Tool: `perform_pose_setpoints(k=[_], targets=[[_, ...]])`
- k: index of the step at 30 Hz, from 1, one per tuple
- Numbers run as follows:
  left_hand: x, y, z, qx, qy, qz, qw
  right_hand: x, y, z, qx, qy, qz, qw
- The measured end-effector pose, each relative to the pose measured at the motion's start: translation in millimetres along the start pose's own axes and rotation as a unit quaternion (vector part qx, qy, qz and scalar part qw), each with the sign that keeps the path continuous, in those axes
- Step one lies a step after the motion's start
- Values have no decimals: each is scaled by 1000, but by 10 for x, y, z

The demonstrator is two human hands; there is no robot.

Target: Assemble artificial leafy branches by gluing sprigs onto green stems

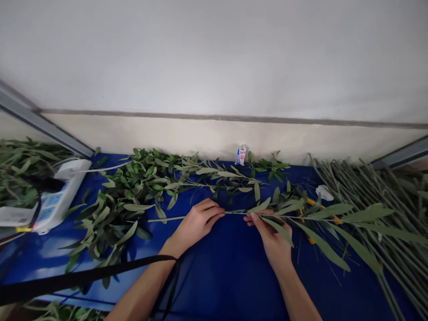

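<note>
A long leafy branch (326,217) lies across both my hands, its bare stem end pointing left and its narrow grey-green leaves spreading to the right. My left hand (199,219) is closed around the bare part of the stem, fingers bent over it. Further right, my right hand (271,232) pinches the same stem where the leaves begin; a leaf hides part of its fingers. Beyond my left hand, a heap of cut leafy sprigs (133,183) rests on the blue tabletop (230,276).
Bare stems (377,214) are piled at the right. Something yellow (312,203) lies partly under leaves near a crumpled white scrap (324,193). A small labelled tube (240,155) stands by the wall. A white power strip (60,196) with cables sits left; a black strap (90,274) crosses lower left.
</note>
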State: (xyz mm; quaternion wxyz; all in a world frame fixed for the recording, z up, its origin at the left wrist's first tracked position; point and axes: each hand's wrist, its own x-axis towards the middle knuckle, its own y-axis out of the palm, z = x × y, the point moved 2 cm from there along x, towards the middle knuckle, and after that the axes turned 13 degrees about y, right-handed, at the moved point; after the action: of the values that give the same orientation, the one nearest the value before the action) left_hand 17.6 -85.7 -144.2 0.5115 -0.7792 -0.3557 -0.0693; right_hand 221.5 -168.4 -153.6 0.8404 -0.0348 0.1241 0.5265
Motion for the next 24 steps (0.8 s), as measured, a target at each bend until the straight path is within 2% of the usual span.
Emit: perform_pose_setpoints(k=[16, 24], targets=[[-34, 27, -3, 2, 23, -14, 1000, -16, 14, 11, -53, -10, 14, 998], [-52, 30, -57, 12, 32, -51, 998, -101, 8, 7, -99, 43, -1, 994]])
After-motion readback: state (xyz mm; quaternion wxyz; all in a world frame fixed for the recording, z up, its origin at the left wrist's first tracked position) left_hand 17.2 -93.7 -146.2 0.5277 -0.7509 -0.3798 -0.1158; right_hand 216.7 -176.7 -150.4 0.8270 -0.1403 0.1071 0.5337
